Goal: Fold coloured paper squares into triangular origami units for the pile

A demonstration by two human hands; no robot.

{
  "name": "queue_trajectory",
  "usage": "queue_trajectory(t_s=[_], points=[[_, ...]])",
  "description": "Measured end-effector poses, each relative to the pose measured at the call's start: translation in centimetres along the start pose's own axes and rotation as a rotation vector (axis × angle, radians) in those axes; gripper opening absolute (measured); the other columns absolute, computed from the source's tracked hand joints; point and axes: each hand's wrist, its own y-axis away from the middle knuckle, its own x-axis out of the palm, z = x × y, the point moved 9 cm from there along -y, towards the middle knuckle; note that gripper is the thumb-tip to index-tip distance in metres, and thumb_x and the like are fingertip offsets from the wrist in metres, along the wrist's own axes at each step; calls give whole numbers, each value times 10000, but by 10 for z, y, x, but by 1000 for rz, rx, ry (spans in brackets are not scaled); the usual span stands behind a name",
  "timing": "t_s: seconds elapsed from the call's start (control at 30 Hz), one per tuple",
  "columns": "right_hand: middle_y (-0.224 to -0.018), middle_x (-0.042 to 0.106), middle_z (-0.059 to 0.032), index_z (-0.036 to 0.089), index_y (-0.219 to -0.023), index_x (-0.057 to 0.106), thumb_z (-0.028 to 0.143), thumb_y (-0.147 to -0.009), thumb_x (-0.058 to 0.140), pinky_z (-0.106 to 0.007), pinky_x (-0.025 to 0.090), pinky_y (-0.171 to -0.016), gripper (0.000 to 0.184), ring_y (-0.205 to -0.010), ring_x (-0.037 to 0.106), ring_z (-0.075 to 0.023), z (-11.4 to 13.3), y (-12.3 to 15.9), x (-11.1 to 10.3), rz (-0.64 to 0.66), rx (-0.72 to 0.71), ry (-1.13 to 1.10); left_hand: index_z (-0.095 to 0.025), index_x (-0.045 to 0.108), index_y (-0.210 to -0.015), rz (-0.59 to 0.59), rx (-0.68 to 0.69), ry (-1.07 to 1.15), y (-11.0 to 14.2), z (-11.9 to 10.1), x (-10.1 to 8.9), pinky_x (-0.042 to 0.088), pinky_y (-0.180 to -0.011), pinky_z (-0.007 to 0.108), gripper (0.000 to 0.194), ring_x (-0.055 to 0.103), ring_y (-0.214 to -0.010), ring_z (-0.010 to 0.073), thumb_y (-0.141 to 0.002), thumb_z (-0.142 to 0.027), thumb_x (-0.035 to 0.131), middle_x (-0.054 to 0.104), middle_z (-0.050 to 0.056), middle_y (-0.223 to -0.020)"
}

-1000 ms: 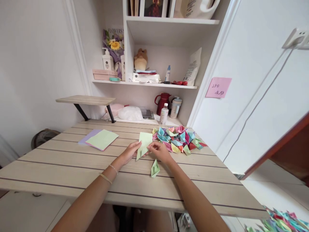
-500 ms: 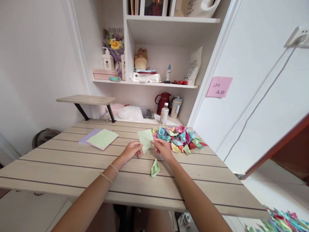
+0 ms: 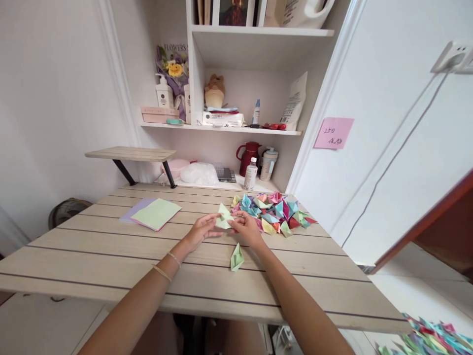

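Note:
A pale green sheet of paper (image 3: pixel 223 217), partly folded with a pointed top, is held up between my two hands above the table. My left hand (image 3: pixel 202 230) pinches its left edge with thumb and index finger, the other fingers stretched out below. On the opposite side, my right hand (image 3: pixel 247 228) grips the paper's right edge between thumb and fingers. Nearer to me, a folded green paper boat (image 3: pixel 237 257) lies on the wooden table (image 3: pixel 207 281). Just beyond my right hand sits a heap of colourful folded paper boats (image 3: pixel 271 213).
Flat sheets of green and purple paper (image 3: pixel 157 214) lie at the left. Behind them stands a small raised shelf (image 3: pixel 131 154). A clear bottle (image 3: pixel 251 174) and a red jug (image 3: pixel 248 158) stand at the back. More folded paper (image 3: pixel 430 337) is on the floor at the lower right.
The green paper, a flatter upright sheet before, now looks smaller and has a pointed top. My left hand has shifted slightly and its lower fingers have stretched out.

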Motion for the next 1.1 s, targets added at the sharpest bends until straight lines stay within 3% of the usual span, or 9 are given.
queue_trajectory(t_s=[0.1,0.2,0.3,0.37,0.47,0.7,0.87,1.1], points=[[-635,604,10,176,-908,547,439,-594,686,-262,477,-491,433,-488,580,-133,2,0,0,-1,-31,51,-188,525,-1165,-31,6,-7,0,-2,-1,524,-731,367,471,631,-854,216,-719,-290,638,616,118,-1063],[-724,631,-27,168,-907,584,432,-615,667,-280,488,-517,403,-523,595,-146,4,1,-2,-21,-58,129,-261,368,-1289,-87,26,-59,-2,0,-5,534,-651,320,688,642,-805,202,-677,-231,682,592,130,-1120],[-689,644,-40,156,-942,607,418,-638,654,-309,497,-571,403,-568,610,-172,3,2,-1,-34,-55,188,-283,220,-1353,-121,62,-117,-4,3,-7,526,-595,282,850,646,-745,177,-656,-206,700,552,166,-1178],[-656,645,-38,150,-987,607,418,-638,657,-326,502,-602,443,-599,615,-184,1,3,2,-24,-48,204,-264,203,-1362,-133,95,-141,-5,4,-8,527,-610,283,889,642,-752,174,-637,-192,712,529,186,-1202],[-696,655,-42,156,-1049,586,425,-638,658,-335,508,-623,497,-637,617,-186,-1,6,8,0,-33,180,-243,240,-1356,-145,131,-177,-4,6,-8,530,-663,320,871,625,-861,212,-627,-192,715,501,191,-1233],[-1153,545,-97,198,-1029,569,442,-654,638,-302,515,-631,453,-808,608,-188,1,10,12,-24,10,29,-211,421,-1268,-119,183,-350,3,-1,1,490,-770,339,693,583,-972,247,-632,-188,694,580,118,-1155],[-1076,590,-102,185,-996,564,445,-637,651,-311,485,-691,452,-963,562,-235,3,10,6,-81,-33,90,-199,548,-1147,-161,230,-411,7,-7,3,435,-856,316,555,495,-1114,270,-613,-181,697,624,88,-1090],[-1080,588,-105,197,-978,562,421,-612,682,-339,470,-762,445,-1054,521,-253,2,8,6,-79,-34,90,-202,577,-1119,-73,294,-660,12,-14,17,425,-844,321,435,567,-984,258,-690,-252,630,647,82,-1033]])
